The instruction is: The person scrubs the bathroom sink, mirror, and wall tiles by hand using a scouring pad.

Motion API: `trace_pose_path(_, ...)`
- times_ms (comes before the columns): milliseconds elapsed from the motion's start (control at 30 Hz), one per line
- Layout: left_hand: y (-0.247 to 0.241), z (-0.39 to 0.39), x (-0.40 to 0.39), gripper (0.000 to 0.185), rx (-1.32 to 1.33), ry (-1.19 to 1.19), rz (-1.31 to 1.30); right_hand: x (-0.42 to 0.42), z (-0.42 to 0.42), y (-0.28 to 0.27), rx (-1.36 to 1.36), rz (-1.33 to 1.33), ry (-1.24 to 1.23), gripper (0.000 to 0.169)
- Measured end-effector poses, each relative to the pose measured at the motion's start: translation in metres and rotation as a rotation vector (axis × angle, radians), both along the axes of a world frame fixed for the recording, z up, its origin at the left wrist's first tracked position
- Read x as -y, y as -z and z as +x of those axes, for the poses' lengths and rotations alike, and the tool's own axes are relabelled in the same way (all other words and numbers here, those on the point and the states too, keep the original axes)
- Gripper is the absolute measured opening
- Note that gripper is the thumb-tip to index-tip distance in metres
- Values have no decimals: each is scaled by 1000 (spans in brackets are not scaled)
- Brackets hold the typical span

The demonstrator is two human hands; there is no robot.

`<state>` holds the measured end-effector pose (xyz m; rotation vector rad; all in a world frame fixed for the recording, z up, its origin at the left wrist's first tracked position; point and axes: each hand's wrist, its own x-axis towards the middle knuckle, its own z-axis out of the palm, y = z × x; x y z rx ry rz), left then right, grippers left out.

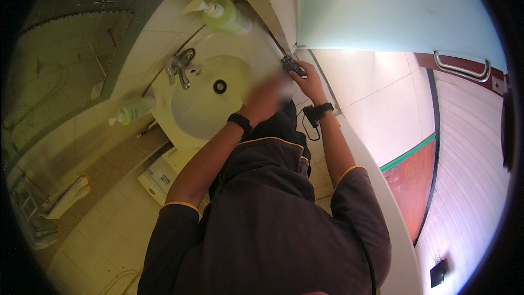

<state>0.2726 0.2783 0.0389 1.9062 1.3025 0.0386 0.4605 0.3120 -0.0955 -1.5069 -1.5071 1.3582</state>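
My right hand (310, 81) pinches a dark grey scouring pad (291, 66), perhaps steel wool, between thumb and fingers. The pad is beside the lower corner of the pale door frame (282, 12), right of the sink. My left hand (267, 97) reaches over the right rim of the white washbasin (192, 116). Blur covers that hand, so its fingers and anything in them cannot be made out. Around each wrist is a black band, and a small black device (312, 115) with a cable hangs at the right one.
A chrome faucet (179, 66) stands at the basin's back edge, between two green pump bottles, one farther right (229, 16) and one at left (133, 111). A mirror (65, 53) hangs behind. On the right are a frosted door panel (393, 8) and a metal handle (462, 69).
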Motion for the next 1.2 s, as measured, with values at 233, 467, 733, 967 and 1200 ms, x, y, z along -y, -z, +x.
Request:
trace_pose_path(233,6,-4,4,64,-92,14,31,-10,6,20,-144,-223,-73,53)
trace_pose_path(467,28,-7,17,61,-137,10,24,-29,11,13,-161,-297,-196,54)
trace_pose_path(733,28,-10,15,58,-163,15,-43,-23,25,-14,-133,-435,-251,47)
trace_pose_path(967,22,-10,14,62,-174,66,-55,-34,6,17,-20,-278,-173,53)
trace_pose_path(1200,20,-12,11,59,-126,43,-70,-42,-35,-4,139,31,-7,47)
